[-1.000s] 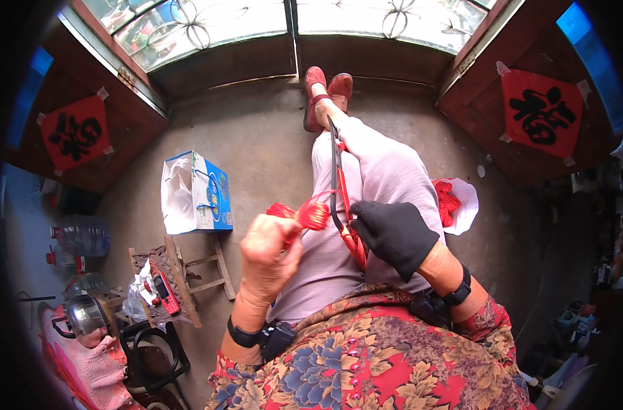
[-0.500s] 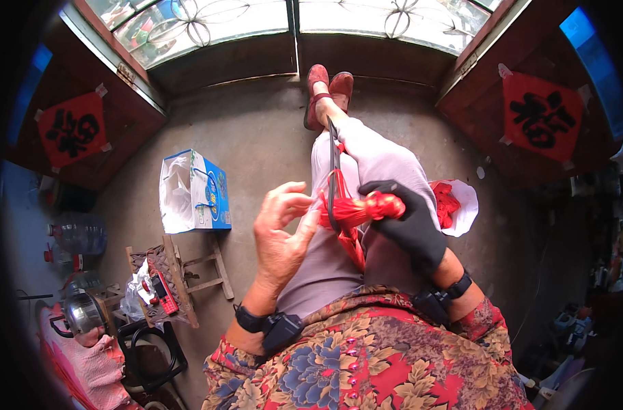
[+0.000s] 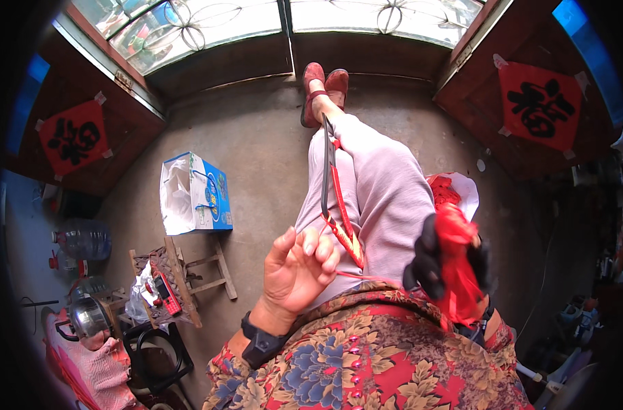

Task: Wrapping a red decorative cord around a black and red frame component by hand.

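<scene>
From the head camera I see my left hand (image 3: 299,270) raised over the lap, palm up, its fingers loosely curled; a thin red thread (image 3: 366,277) runs from them, though I cannot tell whether they pinch it. My right hand (image 3: 442,263), in a black glove, is clenched around a red tassel (image 3: 458,263) beside the right thigh. A dark strip with a red ribbon (image 3: 335,198) lies along the lap, between the knees. Behind the right hand, a white bag (image 3: 467,191) on the floor holds what look like more red pieces. At the lap's left a blue and white carton (image 3: 195,195) stands open on the floor, lined with white plastic. Near it a small wooden stool (image 3: 178,277) carries a red phone (image 3: 162,292).
</scene>
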`<state>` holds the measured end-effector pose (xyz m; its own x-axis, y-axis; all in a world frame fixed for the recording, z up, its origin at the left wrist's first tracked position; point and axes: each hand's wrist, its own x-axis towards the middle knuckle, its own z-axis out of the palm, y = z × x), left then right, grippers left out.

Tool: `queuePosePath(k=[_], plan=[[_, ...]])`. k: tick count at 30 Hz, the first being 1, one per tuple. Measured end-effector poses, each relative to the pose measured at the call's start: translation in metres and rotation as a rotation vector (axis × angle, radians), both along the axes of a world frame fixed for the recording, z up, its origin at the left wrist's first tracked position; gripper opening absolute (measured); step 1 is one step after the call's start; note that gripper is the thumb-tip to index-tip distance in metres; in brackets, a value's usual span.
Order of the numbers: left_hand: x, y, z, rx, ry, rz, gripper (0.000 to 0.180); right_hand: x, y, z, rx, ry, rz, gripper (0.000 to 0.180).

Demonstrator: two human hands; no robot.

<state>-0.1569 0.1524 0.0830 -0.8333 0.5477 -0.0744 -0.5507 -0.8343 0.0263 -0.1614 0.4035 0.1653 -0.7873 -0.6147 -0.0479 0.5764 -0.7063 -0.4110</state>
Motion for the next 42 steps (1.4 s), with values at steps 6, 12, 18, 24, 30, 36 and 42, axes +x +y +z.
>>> queuePosePath(k=[6, 12, 18, 24, 30, 36, 42], plan=[[0.047, -0.042, -0.007, -0.399, -0.206, -0.099, 0.023, -0.021, -0.026, -0.041, 0.961, 0.055, -0.015, 0.032], [0.056, -0.043, 0.005, -0.757, -0.144, -0.133, 0.020, -0.034, -0.062, -0.070, 0.768, 0.023, 0.006, 0.047], [0.061, -0.045, 0.005, -0.923, -0.112, -0.133, 0.018, -0.029, -0.067, -0.075, 0.934, 0.306, 0.054, 0.043], [0.073, -0.045, 0.005, -1.137, 0.055, -0.055, 0.016, -0.036, -0.070, -0.082, 0.992, 0.176, 0.110, 0.029], [0.082, -0.048, 0.010, -1.032, 0.047, -0.216, 0.017, -0.034, -0.053, -0.083, 0.770, -0.051, 0.098, 0.030], [0.068, -0.065, 0.012, -0.743, 0.008, -0.236, 0.017, -0.059, 0.028, -0.072, 0.556, -0.223, -0.555, 0.043], [-0.002, -0.037, 0.036, -0.481, 0.342, 0.266, 0.044, -0.067, 0.028, -0.040, 0.777, 0.206, -0.520, 0.047]])
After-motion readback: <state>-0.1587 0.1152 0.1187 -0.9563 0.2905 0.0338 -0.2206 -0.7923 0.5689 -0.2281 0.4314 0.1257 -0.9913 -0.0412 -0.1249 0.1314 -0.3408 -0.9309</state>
